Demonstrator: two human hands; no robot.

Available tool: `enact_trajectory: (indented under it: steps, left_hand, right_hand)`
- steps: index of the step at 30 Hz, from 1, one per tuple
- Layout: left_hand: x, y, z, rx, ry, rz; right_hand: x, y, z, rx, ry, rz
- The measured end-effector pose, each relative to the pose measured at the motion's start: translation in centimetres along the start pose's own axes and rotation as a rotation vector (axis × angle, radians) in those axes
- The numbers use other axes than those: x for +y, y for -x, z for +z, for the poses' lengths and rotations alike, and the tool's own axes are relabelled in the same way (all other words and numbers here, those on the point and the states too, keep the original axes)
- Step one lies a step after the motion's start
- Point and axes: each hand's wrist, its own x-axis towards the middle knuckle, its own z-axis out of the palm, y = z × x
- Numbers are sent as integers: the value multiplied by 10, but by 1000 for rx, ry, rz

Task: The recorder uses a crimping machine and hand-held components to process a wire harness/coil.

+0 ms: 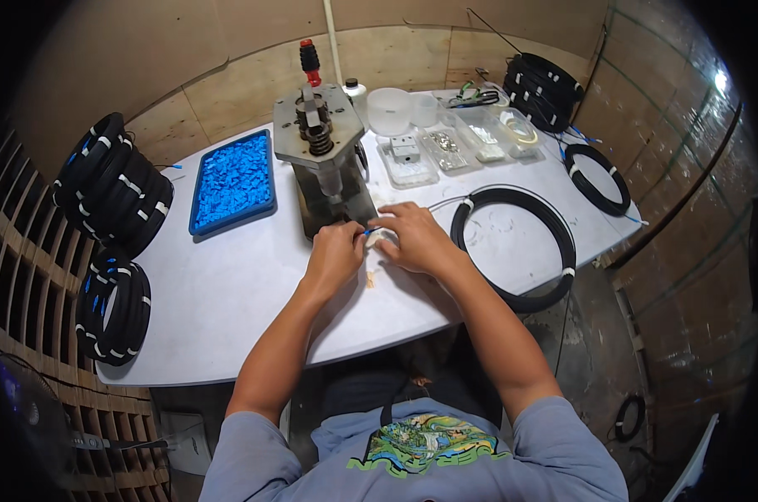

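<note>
My left hand (335, 253) and my right hand (419, 241) meet in front of the metal hand press (333, 180), just above the white table. Between their fingertips is a small blue connector (368, 232), mostly covered by the fingers. The left fingers are closed around it; the right index finger and thumb curve in on its other side. A small whitish piece (376, 241) shows under the right fingers, its kind unclear. A large coil of black cable (513, 294) lies right of my right hand, and its thin loose length passes behind that hand.
On the left are a blue tray (272, 201) of small blue parts and stacked black cable coils (115, 188). Clear boxes (448, 159) of small parts, round white tubs (388, 112) and pliers (475, 99) stand at the back. More coils (596, 180) lie at the right edge.
</note>
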Motion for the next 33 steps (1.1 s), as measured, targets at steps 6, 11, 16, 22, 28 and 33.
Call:
enact_trajectory:
  steps: [6,11,16,22,28,33]
  left_hand:
    - [-13,12,-16,-32,62,-200]
    - [-12,2,-30,-92,71,-203]
    - [-28,3,-37,-64,57,-97]
    - [-26,-2,-41,-2,247,-286]
    - [-39,-2,-37,-29,104,-243]
    - [-36,-5,-35,-45,147,-224]
  right_hand:
    - [17,-20,26,-504,-399,205]
    - [21,-26,30,-461,-460,228]
    - [14,-39,22,-463,-427,256]
    - [19,-37,23,-394,-484,293]
    - [25,-35,32,-404,-439,218]
    - [32,-36,30,-427,-358,163]
